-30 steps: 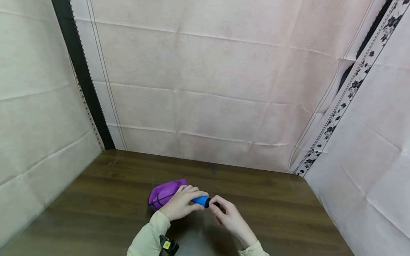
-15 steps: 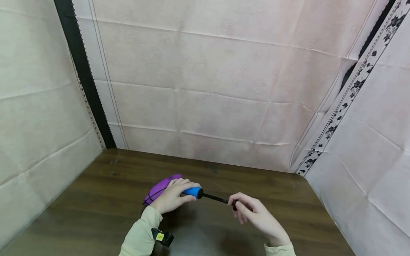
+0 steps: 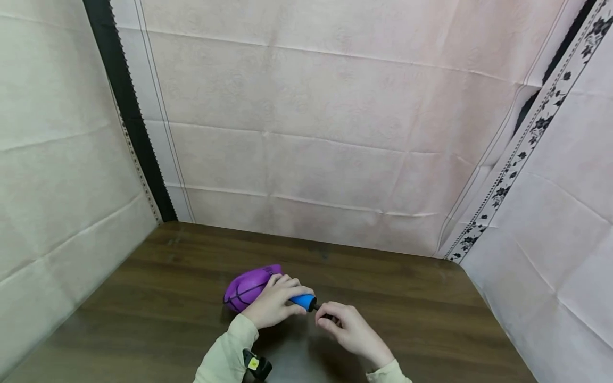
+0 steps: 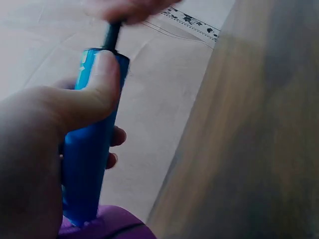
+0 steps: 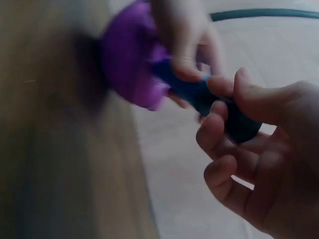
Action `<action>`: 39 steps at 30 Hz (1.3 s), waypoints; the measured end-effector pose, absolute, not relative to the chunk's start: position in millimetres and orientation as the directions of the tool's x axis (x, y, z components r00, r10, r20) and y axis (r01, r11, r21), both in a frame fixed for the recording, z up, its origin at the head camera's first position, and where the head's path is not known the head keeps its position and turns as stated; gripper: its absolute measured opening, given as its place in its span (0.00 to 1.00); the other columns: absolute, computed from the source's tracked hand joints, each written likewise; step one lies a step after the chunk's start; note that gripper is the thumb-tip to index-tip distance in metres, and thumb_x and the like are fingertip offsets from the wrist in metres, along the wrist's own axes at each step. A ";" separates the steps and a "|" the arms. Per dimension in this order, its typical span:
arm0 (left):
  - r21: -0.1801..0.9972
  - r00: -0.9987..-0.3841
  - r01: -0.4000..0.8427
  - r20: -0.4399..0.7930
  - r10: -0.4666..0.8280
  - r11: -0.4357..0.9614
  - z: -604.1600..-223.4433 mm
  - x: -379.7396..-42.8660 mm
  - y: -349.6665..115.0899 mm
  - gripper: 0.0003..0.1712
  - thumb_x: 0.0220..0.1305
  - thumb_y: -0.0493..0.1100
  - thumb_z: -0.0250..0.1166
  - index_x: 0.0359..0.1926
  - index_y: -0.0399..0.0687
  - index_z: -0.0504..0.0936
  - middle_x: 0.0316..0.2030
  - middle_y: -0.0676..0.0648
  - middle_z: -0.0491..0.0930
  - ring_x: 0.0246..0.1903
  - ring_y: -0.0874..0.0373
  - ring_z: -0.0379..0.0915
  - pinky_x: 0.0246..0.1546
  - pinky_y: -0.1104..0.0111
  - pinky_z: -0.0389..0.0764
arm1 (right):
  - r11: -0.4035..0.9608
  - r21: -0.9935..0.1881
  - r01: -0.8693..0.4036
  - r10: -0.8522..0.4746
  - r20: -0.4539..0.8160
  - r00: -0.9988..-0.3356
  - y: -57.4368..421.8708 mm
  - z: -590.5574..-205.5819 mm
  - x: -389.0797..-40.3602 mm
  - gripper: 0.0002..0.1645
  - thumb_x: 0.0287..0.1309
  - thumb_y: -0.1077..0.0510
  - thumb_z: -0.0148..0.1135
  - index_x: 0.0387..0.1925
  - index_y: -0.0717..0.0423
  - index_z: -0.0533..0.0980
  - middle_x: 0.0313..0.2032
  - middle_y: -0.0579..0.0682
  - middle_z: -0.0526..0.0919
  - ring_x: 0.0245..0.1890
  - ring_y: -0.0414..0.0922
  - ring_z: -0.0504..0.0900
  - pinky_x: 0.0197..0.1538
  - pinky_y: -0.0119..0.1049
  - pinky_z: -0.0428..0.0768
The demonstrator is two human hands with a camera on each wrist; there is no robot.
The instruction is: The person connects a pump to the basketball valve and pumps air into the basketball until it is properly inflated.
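Far left, a purple rubbery-looking ball with black seam lines [image 3: 246, 291] sits low over the brown wood-grain table [image 3: 421, 314]; whether it touches the wood cannot be told. Its outline looks slack and caved, so I judge it light, soft and apt to yield sideways. Next, the left hand [image 3: 271, 308] curls round a blue cylindrical hand pump with a black end cap [image 3: 303, 301], thumb lying along the barrel near that cap. In the left wrist view the pump's far end meets the ball; the joint itself is hidden. The barrel looks like smooth, stiff plastic, probably light and a little slippery; mid-barrel seems the best hold, kept in line with the ball. Rightward, a short length of thin black rod [image 3: 316, 307] shows, likely the part easiest to bend. Far right, the right hand [image 3: 350, 330] pinches the dark handle [image 5: 244, 127] between thumb and fingers, its grip partly blurred.
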State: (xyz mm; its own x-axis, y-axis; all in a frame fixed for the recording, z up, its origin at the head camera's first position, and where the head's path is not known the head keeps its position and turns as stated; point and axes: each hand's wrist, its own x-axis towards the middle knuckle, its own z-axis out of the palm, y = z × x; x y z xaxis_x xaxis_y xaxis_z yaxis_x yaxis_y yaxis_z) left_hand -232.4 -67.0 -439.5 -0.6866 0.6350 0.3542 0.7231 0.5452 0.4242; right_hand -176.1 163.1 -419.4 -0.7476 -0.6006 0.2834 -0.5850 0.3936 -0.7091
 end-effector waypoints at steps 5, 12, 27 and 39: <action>0.426 -0.660 0.745 0.357 0.661 0.513 -441.1 -233.0 -67.7 0.20 0.61 0.58 0.62 0.55 0.69 0.78 0.45 0.61 0.79 0.49 0.63 0.68 0.60 0.52 0.59 | 0.370 -0.701 -0.610 -0.645 0.279 -0.712 166.6 -420.5 -177.9 0.07 0.69 0.53 0.53 0.38 0.49 0.76 0.27 0.54 0.78 0.22 0.26 0.70 0.27 0.27 0.76; 0.463 -0.682 0.724 0.369 0.632 0.511 -434.1 -237.1 -82.4 0.21 0.64 0.62 0.58 0.57 0.70 0.77 0.44 0.62 0.79 0.48 0.65 0.70 0.61 0.50 0.60 | 0.262 -0.707 -0.657 -0.704 0.326 -0.631 202.3 -391.8 -168.8 0.11 0.71 0.63 0.47 0.40 0.48 0.75 0.24 0.53 0.76 0.21 0.35 0.73 0.25 0.28 0.75; 0.534 -0.739 0.664 0.361 0.568 0.524 -444.5 -228.6 -56.2 0.21 0.66 0.55 0.60 0.58 0.59 0.75 0.46 0.55 0.79 0.47 0.60 0.70 0.56 0.54 0.62 | -0.093 -0.869 -0.487 -0.546 0.453 -0.705 190.4 -409.4 -181.8 0.08 0.71 0.69 0.43 0.39 0.73 0.67 0.19 0.63 0.63 0.15 0.46 0.64 0.17 0.37 0.67; 0.512 -0.685 0.696 0.267 0.677 0.502 -440.0 -230.0 -63.1 0.19 0.68 0.62 0.54 0.57 0.70 0.74 0.45 0.63 0.77 0.47 0.67 0.67 0.57 0.56 0.60 | 0.183 -0.883 -0.432 -0.605 0.245 -0.758 179.3 -418.9 -181.4 0.13 0.74 0.60 0.43 0.48 0.60 0.74 0.27 0.68 0.74 0.19 0.54 0.70 0.22 0.39 0.75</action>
State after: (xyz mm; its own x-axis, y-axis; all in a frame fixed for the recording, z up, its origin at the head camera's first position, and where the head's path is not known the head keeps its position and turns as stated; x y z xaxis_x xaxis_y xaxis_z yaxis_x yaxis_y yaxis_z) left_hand -230.0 -63.1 -440.0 -0.6853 0.6774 0.2673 0.6965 0.5025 0.5123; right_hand -181.4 179.3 -418.9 -0.7578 -0.6047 0.2450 -0.4318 0.1833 -0.8831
